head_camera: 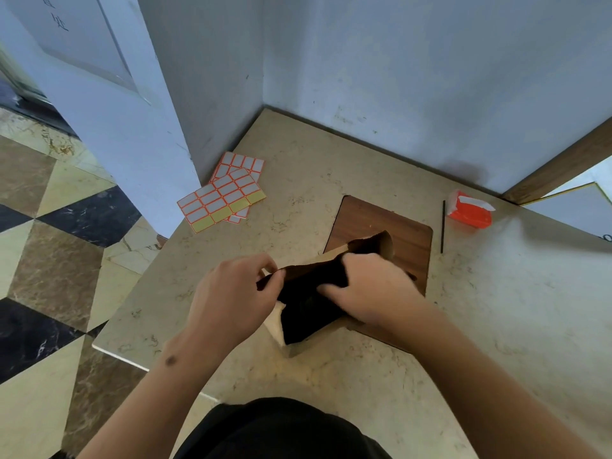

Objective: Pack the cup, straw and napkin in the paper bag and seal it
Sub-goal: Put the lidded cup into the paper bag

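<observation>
A brown paper bag (385,246) stands on the marble counter, its mouth held wide and its inside dark. My left hand (228,296) pinches the bag's near-left rim. My right hand (367,289) grips the right rim, fingers reaching into the opening. No cup shows; whether one sits inside the dark bag I cannot tell. A thin black straw (443,226) lies flat on the counter to the right of the bag. Beyond it rests an orange napkin pack (468,212) with a white tissue showing on top.
Two sheets of orange-bordered label stickers (225,193) lie at the back left by the wall. A wooden inset panel (364,217) sits under the bag. The counter (331,385) ends at a left edge above the tiled floor; walls close the back corner.
</observation>
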